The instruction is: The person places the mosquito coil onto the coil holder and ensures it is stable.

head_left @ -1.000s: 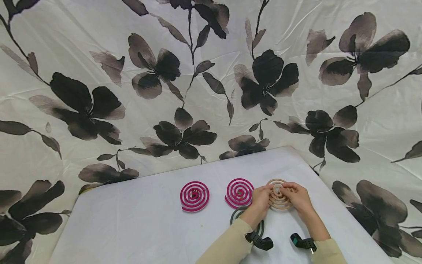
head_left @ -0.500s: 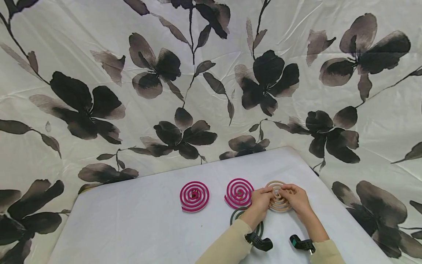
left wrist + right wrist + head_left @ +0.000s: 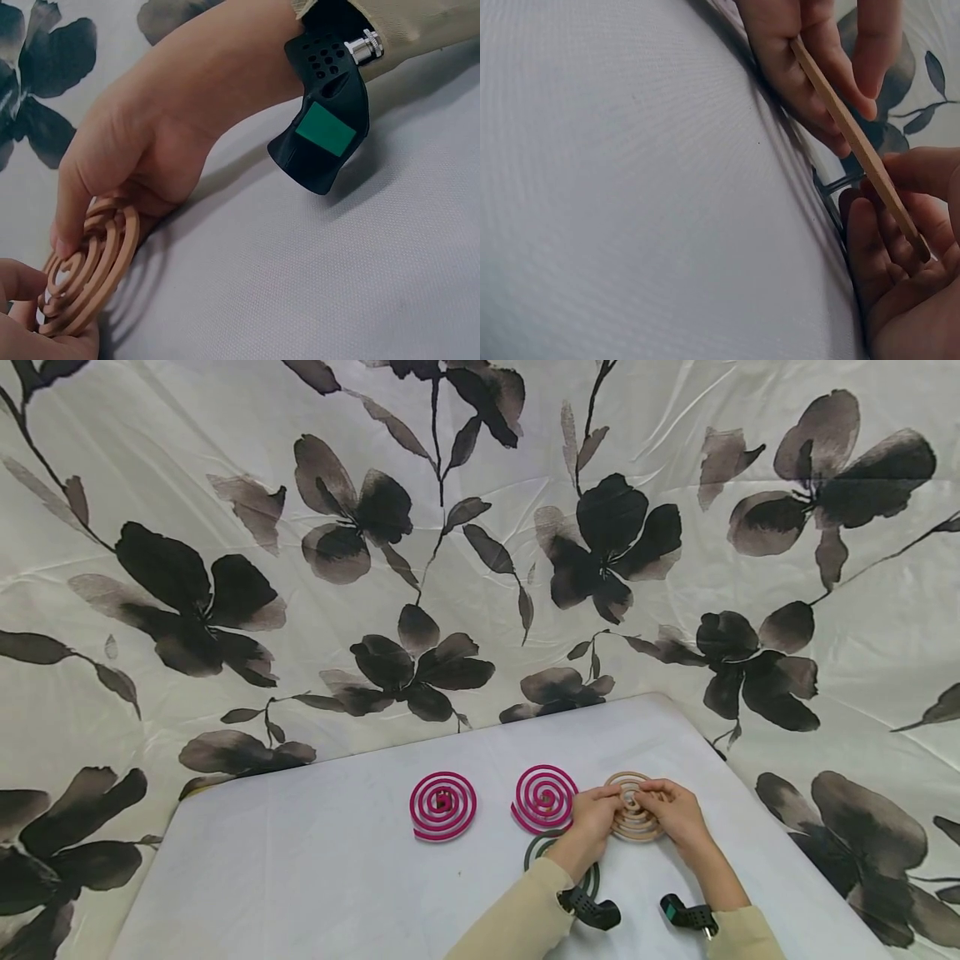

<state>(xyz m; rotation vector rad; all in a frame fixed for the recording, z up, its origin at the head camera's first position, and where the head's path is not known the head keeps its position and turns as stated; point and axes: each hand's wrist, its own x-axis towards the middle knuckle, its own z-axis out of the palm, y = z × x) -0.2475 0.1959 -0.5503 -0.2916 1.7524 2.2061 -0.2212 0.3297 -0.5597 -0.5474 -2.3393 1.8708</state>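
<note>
The coil (image 3: 634, 817) held between the left hand (image 3: 594, 818) and the right hand (image 3: 677, 814) is a pale tan — a warm, biscuit brown in the left wrist view. Two coils are bright magenta pink: one (image 3: 443, 806) toward the left, the other (image 3: 543, 798) just beside the left hand. A dark grey-green coil (image 3: 542, 850) shows under the left forearm. The sleeves (image 3: 517, 918) are cream-beige. Each wrist carries a black camera mount (image 3: 590, 908) — the right one (image 3: 686, 911) bears a teal-green patch. The table cover (image 3: 315, 868) is plain white; the backdrop cloth (image 3: 480, 527) is off-white, printed with black and grey-brown flowers, leaves and thin dark stems.
</note>
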